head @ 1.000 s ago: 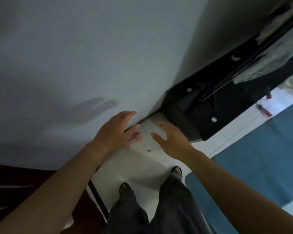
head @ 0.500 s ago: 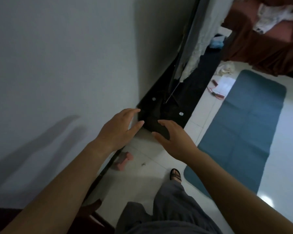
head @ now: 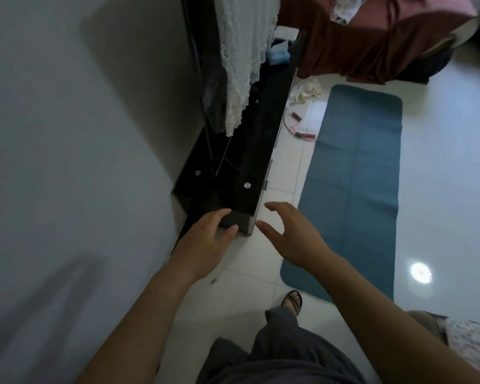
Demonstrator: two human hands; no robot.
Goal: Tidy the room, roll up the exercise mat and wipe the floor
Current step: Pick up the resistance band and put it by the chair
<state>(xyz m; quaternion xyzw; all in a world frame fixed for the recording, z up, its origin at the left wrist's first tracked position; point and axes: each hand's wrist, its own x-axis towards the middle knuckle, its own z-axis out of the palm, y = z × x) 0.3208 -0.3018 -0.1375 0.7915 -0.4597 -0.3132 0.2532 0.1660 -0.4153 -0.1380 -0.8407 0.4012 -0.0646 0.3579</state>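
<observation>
1. Both of your hands are empty. Your left hand (head: 205, 239) is spread, fingers apart, over the near end of the low black glossy TV counter (head: 241, 173); whether it touches, you cannot tell. Your right hand (head: 291, 234) hovers with fingers apart, just beside that corner.
2. The task's thing, the flat teal rectangular exercise mat (head: 355, 184), lies unrolled on the white tiled floor (head: 444, 173), to your right and ahead, its near end close to your sandalled foot (head: 293, 299).
3. Risk: the counter's pale front edge and near corner sit right between your hands. Swing the right hand across carelessly and you will likely knock it.
4. Risk: the red-handled skipping rope (head: 299, 128) lies on the tiles between counter and mat, its near handles just beside the mat's left edge. Rolling from the near end could catch it; a foot could snag it.
5. Risk: the glossy floor shows a lamp reflection; judge it slippery in sandals.
6. The cream crumpled cloth (head: 306, 90) sits near the mat's far left corner, by the brown draped bed (head: 366, 48).
7. Room: the strip between counter and mat is narrow. Right of the mat the floor looks open; work from there.
</observation>
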